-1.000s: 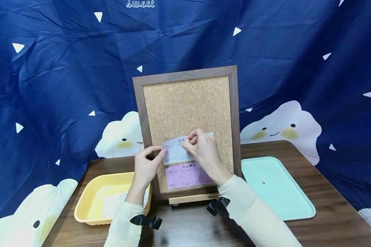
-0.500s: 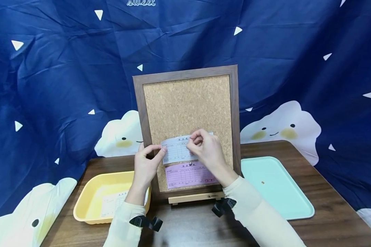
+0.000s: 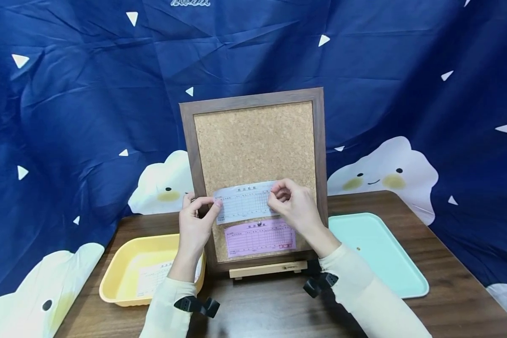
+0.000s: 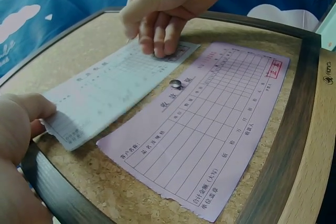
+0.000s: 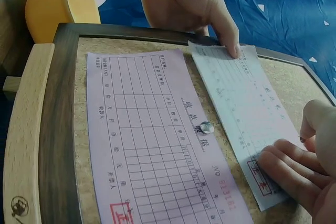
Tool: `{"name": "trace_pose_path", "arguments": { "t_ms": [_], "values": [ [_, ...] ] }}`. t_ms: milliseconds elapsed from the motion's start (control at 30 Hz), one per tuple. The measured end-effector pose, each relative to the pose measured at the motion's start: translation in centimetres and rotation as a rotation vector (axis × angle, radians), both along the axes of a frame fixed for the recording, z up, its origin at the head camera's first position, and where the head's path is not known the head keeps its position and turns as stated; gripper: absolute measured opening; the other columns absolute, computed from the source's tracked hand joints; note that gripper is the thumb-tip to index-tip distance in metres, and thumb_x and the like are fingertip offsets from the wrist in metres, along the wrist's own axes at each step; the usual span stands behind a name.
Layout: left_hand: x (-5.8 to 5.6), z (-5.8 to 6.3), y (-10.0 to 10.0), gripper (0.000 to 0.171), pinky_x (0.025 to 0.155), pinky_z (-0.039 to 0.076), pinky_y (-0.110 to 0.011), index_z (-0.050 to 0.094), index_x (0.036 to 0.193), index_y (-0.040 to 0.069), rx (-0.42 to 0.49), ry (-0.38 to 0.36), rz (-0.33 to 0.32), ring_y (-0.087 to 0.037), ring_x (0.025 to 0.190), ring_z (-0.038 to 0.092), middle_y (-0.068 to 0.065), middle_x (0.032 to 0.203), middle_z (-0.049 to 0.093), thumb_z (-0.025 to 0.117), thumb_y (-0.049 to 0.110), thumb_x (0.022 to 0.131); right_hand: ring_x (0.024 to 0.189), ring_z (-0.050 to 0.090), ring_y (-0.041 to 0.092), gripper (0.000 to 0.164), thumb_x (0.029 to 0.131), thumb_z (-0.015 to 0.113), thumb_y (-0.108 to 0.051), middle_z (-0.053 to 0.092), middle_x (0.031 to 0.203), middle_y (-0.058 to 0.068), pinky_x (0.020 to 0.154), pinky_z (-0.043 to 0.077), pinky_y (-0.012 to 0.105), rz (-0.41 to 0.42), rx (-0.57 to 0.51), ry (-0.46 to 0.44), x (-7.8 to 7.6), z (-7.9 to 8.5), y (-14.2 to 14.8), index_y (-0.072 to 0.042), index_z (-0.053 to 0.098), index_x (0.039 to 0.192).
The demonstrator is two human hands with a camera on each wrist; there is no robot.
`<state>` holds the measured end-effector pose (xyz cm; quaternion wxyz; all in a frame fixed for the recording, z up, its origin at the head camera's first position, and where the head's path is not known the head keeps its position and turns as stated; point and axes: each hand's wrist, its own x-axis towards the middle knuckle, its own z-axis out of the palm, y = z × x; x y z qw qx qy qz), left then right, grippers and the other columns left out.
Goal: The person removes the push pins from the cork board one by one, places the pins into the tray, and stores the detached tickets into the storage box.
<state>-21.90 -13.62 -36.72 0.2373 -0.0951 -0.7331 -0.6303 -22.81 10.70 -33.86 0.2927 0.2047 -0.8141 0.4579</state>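
A pale blue printed receipt slip [image 3: 245, 203] lies against the cork board [image 3: 255, 141], just above a pink receipt slip [image 3: 259, 238]. One silver round-headed pin [image 5: 206, 128] sits at the pink slip's top edge. My left hand [image 3: 193, 225] pinches the blue slip's left end between thumb and forefinger. At the slip's right end is my right hand [image 3: 296, 206], thumb and forefinger together at the upper edge. Its other fingers [image 4: 160, 38] curl over the slip's face, near a red stamp. Whether anything small sits between the right fingertips is hidden.
The board's dark wooden frame [image 3: 188, 155] stands on a light wood easel ledge [image 3: 268, 270]. At left is a yellow basin [image 3: 118, 263] with more paper slips inside. A mint tray [image 3: 388, 258] bearing a small brownish object [image 3: 358, 249] lies at right.
The blue slip has shifted a little left on the board, my left hand with it. My right hand has slid right along the slip's upper edge, uncovering more print and the pink slip's right end.
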Motion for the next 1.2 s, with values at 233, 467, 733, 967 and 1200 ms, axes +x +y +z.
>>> {"name": "trace_pose_path", "arguments": {
  "t_ms": [233,467,733,967,1200],
  "values": [
    [0.2,-0.1,-0.1,0.02,0.083,0.042,-0.025,0.071,0.09,0.006,0.015,0.002,0.001,-0.013,0.112,0.037,-0.002,0.116,0.043,0.075,0.024,0.083,0.065,0.062,0.007,0.008,0.079,0.065,-0.005,0.067,0.073,-0.002,0.058,0.052,0.021,0.018,-0.004,0.023,0.3,0.1,0.5,-0.011,0.063,0.085],
    [0.4,0.1,-0.4,0.021,0.095,0.034,-0.034,0.071,0.089,0.008,0.01,-0.021,0.043,-0.02,0.114,0.039,0.0,0.128,0.036,0.075,0.027,0.083,0.064,0.061,0.008,0.008,0.079,0.066,-0.005,0.067,0.073,-0.002,0.057,0.052,0.021,0.026,-0.009,0.038,0.3,0.0,1.3,-0.01,0.063,0.083],
    [0.4,0.2,-0.6,0.015,0.067,0.036,-0.028,0.071,0.089,0.005,-0.044,-0.021,0.091,-0.021,0.079,0.039,-0.007,0.129,0.032,0.073,0.019,0.085,0.065,0.064,0.01,0.01,0.081,0.071,-0.004,0.069,0.074,-0.001,0.059,0.053,0.021,0.076,-0.066,-0.01,0.4,-0.3,2.5,-0.011,0.064,0.084],
    [0.3,0.3,-0.7,0.014,0.053,0.036,-0.019,0.07,0.088,0.005,-0.004,-0.014,0.079,-0.012,0.056,0.036,-0.002,0.122,0.032,0.073,0.018,0.085,0.065,0.067,0.021,0.005,0.082,0.068,0.001,0.072,0.078,0.011,0.058,0.054,0.022,0.087,-0.1,-0.04,1.2,0.3,2.6,-0.001,0.064,0.085],
    [0.5,0.1,-1.1,0.018,0.056,0.037,-0.017,0.07,0.087,0.003,0.055,0.031,0.084,-0.009,0.064,0.041,0.005,0.111,0.034,0.074,0.02,0.084,0.068,0.069,0.027,0.003,0.081,0.065,0.005,0.071,0.079,0.017,0.06,0.054,0.021,0.077,-0.121,0.02,2.5,1.8,2.2,0.006,0.064,0.083]
  ]
}}
